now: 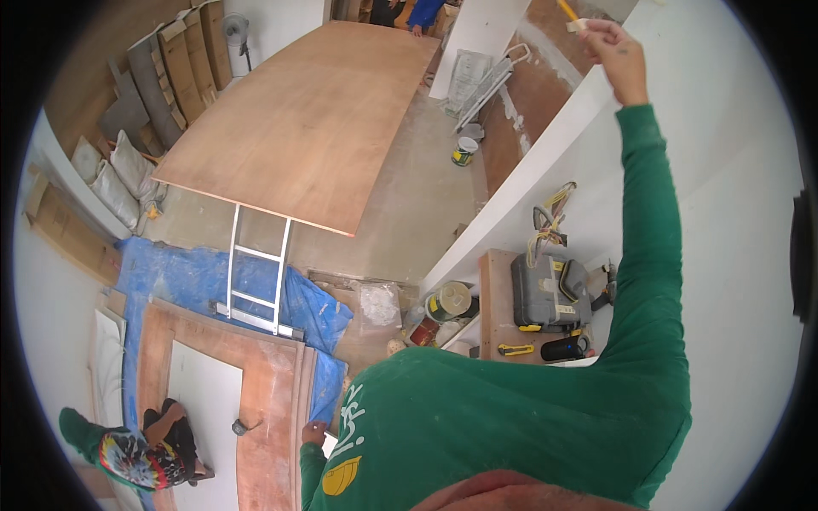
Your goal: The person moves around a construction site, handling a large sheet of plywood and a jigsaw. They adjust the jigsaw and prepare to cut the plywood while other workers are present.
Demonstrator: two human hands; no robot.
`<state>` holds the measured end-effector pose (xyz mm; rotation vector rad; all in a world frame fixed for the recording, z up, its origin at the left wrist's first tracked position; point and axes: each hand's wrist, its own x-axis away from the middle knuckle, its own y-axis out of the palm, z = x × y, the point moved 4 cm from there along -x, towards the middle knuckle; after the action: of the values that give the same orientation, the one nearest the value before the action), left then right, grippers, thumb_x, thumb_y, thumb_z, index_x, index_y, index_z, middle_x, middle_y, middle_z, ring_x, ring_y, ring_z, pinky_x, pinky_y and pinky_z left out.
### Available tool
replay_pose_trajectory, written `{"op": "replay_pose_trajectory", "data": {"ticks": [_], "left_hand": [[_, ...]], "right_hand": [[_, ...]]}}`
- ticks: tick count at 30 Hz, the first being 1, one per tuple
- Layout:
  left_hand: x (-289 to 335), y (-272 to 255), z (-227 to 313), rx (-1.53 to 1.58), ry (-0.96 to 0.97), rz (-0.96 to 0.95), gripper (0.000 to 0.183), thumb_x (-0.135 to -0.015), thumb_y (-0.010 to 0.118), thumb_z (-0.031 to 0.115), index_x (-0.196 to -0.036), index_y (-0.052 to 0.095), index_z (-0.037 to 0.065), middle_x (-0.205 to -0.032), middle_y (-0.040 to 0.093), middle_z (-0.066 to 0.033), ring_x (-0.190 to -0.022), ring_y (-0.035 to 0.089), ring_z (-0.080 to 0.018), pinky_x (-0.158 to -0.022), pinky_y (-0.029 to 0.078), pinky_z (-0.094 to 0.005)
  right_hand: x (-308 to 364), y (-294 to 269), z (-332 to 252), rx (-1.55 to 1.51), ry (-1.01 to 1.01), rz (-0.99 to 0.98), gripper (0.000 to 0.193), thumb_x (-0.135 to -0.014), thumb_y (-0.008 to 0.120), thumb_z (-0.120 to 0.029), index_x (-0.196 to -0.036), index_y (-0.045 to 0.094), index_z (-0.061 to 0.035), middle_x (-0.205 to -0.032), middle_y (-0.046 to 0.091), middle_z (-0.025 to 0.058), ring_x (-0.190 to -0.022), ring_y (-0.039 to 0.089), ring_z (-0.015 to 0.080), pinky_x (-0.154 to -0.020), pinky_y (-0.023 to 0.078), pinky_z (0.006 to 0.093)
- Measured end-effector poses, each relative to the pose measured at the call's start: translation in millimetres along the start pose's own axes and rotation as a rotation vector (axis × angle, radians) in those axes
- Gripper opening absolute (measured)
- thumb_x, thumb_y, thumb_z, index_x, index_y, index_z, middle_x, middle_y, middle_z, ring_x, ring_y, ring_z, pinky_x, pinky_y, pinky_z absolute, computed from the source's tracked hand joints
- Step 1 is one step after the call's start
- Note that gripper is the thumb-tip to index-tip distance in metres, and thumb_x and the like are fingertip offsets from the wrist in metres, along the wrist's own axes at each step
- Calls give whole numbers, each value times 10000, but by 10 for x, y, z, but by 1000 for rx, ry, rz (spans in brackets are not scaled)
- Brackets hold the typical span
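Raised at the upper right, my right hand (617,53) is closed with its fingertips pinched round a slim yellow pencil (567,10). A small pale piece (575,26) shows at the same fingertips; what it is I cannot make out. The right arm is stretched out beside the white wall. My left hand (313,433) is low by my body, near the edge of the stacked plywood sheets (268,375). Its fingers are small and partly hidden, so their grip is unclear. A tape measure (240,427) rests by the white sheet (209,387) on that stack.
A large plywood sheet (290,119) lies raised, with a ladder (279,268) beneath its near end. At its far end is another person's hand (417,31). A person (141,451) sits on the stack at left. A tool case (550,294) and utility knife (515,349) sit on a wooden surface.
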<state>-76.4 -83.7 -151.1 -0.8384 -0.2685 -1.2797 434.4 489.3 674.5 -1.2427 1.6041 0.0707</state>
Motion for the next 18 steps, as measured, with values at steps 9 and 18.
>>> {"op": "replay_pose_trajectory", "data": {"ticks": [9, 18], "left_hand": [[129, -647, 3228, 191, 675, 74, 467, -1011, 679, 328, -1300, 640, -37, -1182, 721, -203, -1128, 685, -285, -981, 530, -408], [2102, -1322, 4421, 254, 1085, 48, 323, -1034, 645, 167, -1261, 662, -62, -1243, 680, -176, -1144, 634, -244, -1028, 481, -360]], "right_hand": [[2168, 1500, -1145, -672, 178, -449, 525, -904, 763, -103, -1393, 592, -16, -954, 755, 57, -862, 678, 109, -833, 542, 265], [4534, 2177, -2432, -1178, 520, -1019, 653, -856, 834, -103, -1443, 561, -18, -865, 707, 39, -843, 658, 102, -825, 517, 272]]}}
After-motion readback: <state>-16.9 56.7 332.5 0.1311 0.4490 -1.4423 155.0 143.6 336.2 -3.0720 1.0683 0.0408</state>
